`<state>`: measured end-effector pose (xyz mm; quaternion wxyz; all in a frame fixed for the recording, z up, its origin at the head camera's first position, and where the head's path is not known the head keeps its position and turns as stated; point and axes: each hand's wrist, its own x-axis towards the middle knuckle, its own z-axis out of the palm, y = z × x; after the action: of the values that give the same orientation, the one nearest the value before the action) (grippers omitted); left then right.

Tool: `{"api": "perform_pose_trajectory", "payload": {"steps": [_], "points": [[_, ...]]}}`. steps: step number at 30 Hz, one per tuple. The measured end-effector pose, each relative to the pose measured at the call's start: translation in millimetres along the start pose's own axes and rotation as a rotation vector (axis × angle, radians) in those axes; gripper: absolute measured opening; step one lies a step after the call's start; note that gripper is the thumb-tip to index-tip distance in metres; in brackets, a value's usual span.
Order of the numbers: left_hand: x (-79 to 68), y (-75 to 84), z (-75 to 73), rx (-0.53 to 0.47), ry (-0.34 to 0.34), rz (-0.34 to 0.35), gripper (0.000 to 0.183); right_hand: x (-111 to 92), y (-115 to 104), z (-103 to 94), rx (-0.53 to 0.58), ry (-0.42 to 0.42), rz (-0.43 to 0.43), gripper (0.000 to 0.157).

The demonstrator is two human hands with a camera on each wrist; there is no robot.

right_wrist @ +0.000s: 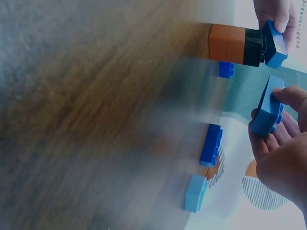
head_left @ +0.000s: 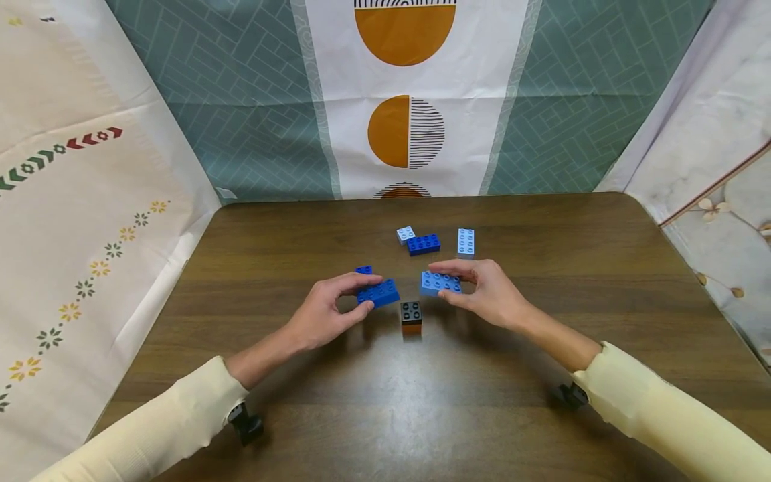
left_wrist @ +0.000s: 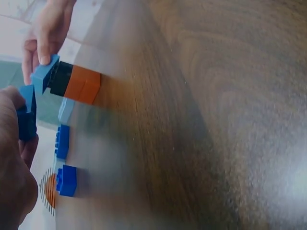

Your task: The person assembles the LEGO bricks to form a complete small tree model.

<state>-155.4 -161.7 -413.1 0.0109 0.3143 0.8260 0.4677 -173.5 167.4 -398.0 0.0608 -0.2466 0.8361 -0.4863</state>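
Between thumb and fingers, my left hand (head_left: 328, 308) pinches a blue toy brick (head_left: 379, 293), lifted off the table and slightly tilted. My right hand (head_left: 490, 294) grips a lighter blue brick (head_left: 440, 284) the same way, also in the air. Below and between the two held bricks stands a small upright stack, with a black brick (head_left: 411, 311) on top of orange bricks (right_wrist: 227, 42). Both wrist views show the held bricks apart from each other. Whether either one touches the stack I cannot tell.
Farther back lie a dark blue brick (head_left: 424, 244), a small pale blue brick (head_left: 405, 234) beside it and a longer pale blue brick (head_left: 466, 242). A small dark blue brick (head_left: 364, 270) sits just behind my left hand. Patterned cloth (head_left: 253, 134) hangs beyond the wooden table (head_left: 385, 415).
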Motion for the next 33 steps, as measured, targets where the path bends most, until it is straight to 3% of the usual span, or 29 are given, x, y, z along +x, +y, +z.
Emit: {"api": "perform_pose_trajectory", "payload": {"steps": [17, 24, 33], "points": [[0.7, 11.2, 10.7, 0.092, -0.057, 0.086, 0.042, -16, -17, 10.5, -0.063, -0.082, -0.077, 0.046], [1.4, 11.8, 11.4, 0.110, -0.073, 0.082, 0.043, -16, -19, 13.7, -0.083, -0.090, -0.095, 0.046], [2.5, 12.6, 10.9, 0.116, -0.071, 0.134, 0.042, -14, -19, 16.6, -0.127, -0.087, -0.153, 0.043]]}}
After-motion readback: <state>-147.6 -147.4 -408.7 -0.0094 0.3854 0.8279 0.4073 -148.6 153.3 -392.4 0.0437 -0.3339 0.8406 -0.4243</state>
